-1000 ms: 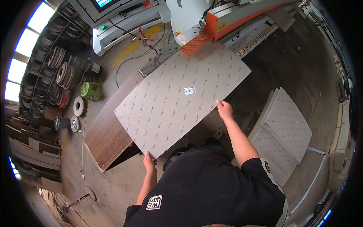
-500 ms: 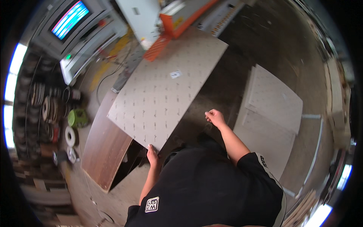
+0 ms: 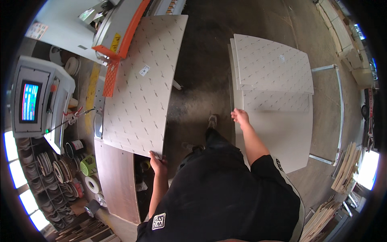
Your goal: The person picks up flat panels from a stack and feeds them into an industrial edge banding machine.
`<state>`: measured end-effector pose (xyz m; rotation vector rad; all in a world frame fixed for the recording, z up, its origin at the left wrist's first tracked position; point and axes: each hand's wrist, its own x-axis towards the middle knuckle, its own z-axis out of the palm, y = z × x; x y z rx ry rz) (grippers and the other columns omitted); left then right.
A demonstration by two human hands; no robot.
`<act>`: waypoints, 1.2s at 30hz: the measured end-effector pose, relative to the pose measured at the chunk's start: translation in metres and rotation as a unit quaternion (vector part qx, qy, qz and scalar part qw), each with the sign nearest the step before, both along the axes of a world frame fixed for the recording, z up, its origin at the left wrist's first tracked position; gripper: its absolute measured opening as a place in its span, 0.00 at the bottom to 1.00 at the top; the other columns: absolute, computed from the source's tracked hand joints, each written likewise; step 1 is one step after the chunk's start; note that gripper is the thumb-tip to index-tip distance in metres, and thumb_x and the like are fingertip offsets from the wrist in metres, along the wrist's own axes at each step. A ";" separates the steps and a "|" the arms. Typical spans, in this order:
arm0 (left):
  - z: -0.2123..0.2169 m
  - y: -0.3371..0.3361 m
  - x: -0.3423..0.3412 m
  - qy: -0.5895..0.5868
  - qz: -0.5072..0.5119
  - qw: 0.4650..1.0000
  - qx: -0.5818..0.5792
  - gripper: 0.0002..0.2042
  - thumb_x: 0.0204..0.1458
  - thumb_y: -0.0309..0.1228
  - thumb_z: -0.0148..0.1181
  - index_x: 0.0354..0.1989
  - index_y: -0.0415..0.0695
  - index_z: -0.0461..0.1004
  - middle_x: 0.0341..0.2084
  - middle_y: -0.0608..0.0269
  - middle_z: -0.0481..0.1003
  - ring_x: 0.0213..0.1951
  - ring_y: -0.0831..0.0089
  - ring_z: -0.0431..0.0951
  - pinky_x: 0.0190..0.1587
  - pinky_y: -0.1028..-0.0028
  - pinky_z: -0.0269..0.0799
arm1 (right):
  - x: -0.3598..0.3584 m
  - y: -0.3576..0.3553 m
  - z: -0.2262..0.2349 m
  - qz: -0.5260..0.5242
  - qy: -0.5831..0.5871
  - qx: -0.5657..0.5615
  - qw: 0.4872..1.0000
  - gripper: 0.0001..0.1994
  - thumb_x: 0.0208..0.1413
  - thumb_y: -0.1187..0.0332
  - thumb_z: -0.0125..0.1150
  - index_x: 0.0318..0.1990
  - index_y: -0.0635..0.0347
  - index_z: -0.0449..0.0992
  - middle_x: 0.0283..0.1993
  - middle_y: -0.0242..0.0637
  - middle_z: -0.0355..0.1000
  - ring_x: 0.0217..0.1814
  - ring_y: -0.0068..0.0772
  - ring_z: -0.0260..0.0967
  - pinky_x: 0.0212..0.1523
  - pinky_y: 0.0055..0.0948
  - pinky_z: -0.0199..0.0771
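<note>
A large pale grey printed panel [image 3: 139, 94] with a small white label lies partly in the machine at the left. My left hand [image 3: 158, 162] is closed on its near right corner, thumb on top and fingers underneath, out of sight. My right hand [image 3: 240, 116] is loosely closed, with nothing visible in it. It appears over the left edge of the stacked panels [image 3: 274, 141] at the right; whether it touches them I cannot tell. On that stack, another printed panel [image 3: 274, 66] with a label lies at the far end.
Above the panel runs the machine's orange-edged beam [image 3: 130, 30] with an orange perforated guard [image 3: 111, 78]. A control screen [image 3: 30, 101] glows at the left. A brown board [image 3: 117, 177] lies below the panel, and a metal frame [image 3: 338, 113] borders the stack. Edge-band rolls [image 3: 62, 171] stand lower left.
The view has swung to the right, so the stacked panels now lie nearer the middle. My right hand now appears over the stack's edge. My left hand stays on the panel corner.
</note>
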<state>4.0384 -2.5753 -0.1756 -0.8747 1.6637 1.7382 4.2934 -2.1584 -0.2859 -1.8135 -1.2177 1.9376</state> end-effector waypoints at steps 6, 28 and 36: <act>0.028 0.034 -0.003 0.030 -0.068 0.997 -0.028 0.21 0.62 0.53 0.49 0.39 0.45 0.70 0.22 0.64 0.71 0.19 0.76 0.67 0.19 0.80 0.61 | 0.009 0.084 -0.024 -0.196 0.063 -0.020 0.978 0.21 0.66 0.53 0.52 0.57 0.59 0.68 0.60 0.38 0.70 0.57 0.33 0.71 0.53 0.34 0.74; -0.096 0.294 0.037 -0.026 -0.658 0.752 -0.023 0.17 0.62 0.45 0.51 0.44 0.43 0.74 0.29 0.65 0.78 0.29 0.77 0.76 0.30 0.76 0.70 | 0.017 0.035 -0.085 -0.309 0.152 -0.050 0.938 0.15 0.64 0.55 0.57 0.40 0.56 0.65 0.36 0.33 0.66 0.36 0.30 0.70 0.41 0.36 0.80; -0.163 0.332 0.077 -0.138 -0.444 0.885 0.018 0.24 0.62 0.51 0.51 0.56 0.43 0.69 0.48 0.63 0.74 0.48 0.69 0.75 0.49 0.66 0.72 | 0.047 -0.053 -0.050 -0.015 0.102 -0.184 0.977 0.27 0.64 0.48 0.53 0.59 0.62 0.64 0.59 0.46 0.70 0.58 0.41 0.72 0.51 0.41 0.75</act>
